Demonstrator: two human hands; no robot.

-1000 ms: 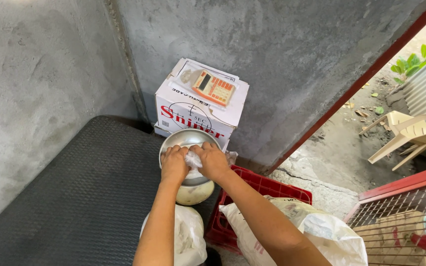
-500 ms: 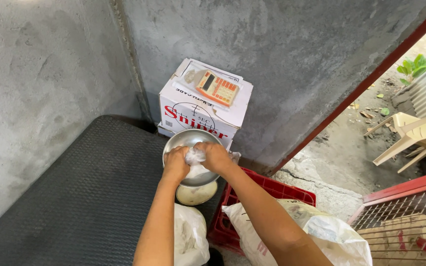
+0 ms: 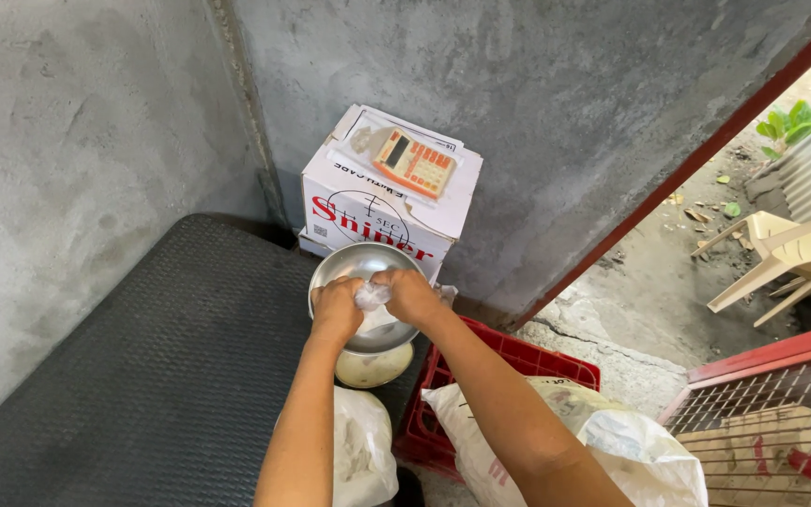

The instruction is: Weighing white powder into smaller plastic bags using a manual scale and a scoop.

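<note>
Both of my hands meet over a round metal bowl [image 3: 344, 268] that rests on a pale round base [image 3: 373, 368]. My left hand [image 3: 336, 308] and my right hand [image 3: 407, 293] pinch a small clear plastic bag [image 3: 369, 297] between them, just above the bowl's hollow. What the bag holds cannot be made out. Behind the bowl stands a white cardboard box [image 3: 382, 211] with an orange calculator [image 3: 413, 161] lying on top.
A dark ribbed mat [image 3: 152, 376] covers the surface at left, against grey concrete walls. A red plastic crate [image 3: 504, 361] and white sacks [image 3: 612, 446] lie at lower right, another white bag [image 3: 360, 446] sits below the bowl. A plastic chair [image 3: 786, 253] stands outside.
The view has shifted slightly; my hands stay together over the bowl, still working the small plastic bag.
</note>
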